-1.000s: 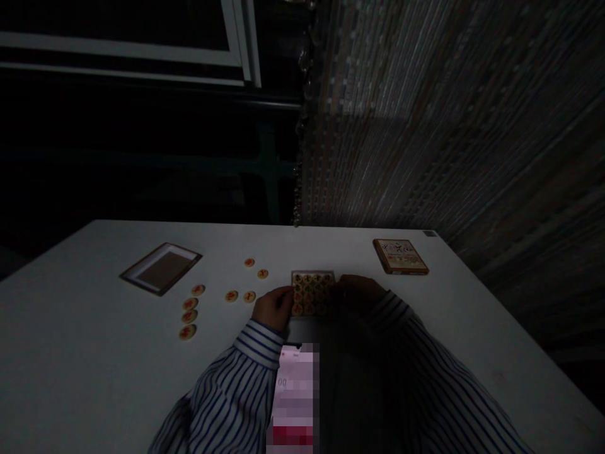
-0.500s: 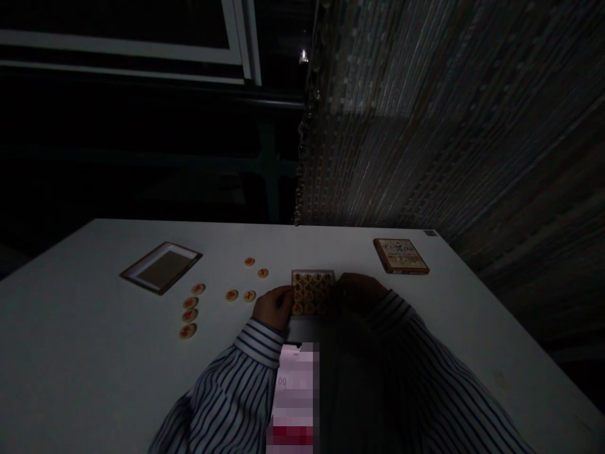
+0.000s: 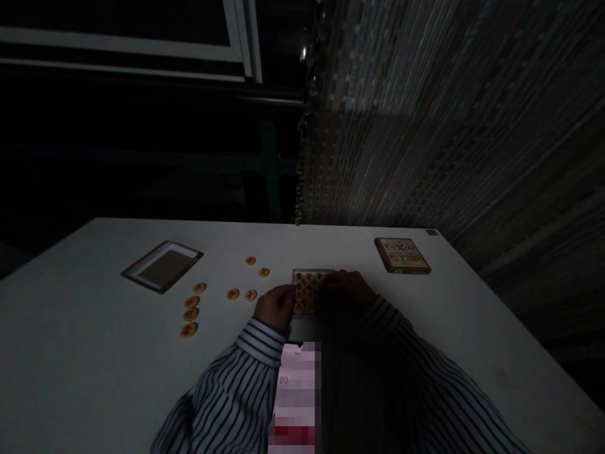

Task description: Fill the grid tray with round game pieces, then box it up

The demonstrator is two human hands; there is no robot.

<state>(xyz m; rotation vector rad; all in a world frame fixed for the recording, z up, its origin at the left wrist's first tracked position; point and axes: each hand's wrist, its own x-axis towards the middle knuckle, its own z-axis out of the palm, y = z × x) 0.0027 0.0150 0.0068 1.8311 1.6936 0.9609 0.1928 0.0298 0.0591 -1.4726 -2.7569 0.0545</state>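
Note:
A small tray (image 3: 307,271) on the white table holds rows of round Chinese chess pieces (image 3: 309,292) with red and black characters. My left hand (image 3: 274,306) is closed at the tray's left edge, thumb and fingers pinching its side. Over the tray's right part lies my right hand (image 3: 350,291), curled and in deep shadow, hiding several pieces below it. What its fingers hold, if anything, cannot be made out. Left of the tray, loose pieces with red characters lie on the table, the nearest being one piece (image 3: 250,295) beside my left hand.
At the far left lies an open box part (image 3: 165,268) with a brown inside. A closed printed box (image 3: 403,255) rests at the right on the white table (image 3: 94,353). Behind the table hangs a string curtain (image 3: 378,145). The room is dim.
My right hand has moved left from the tray's right edge and covers more of the pieces. My left hand stays at the tray's left side.

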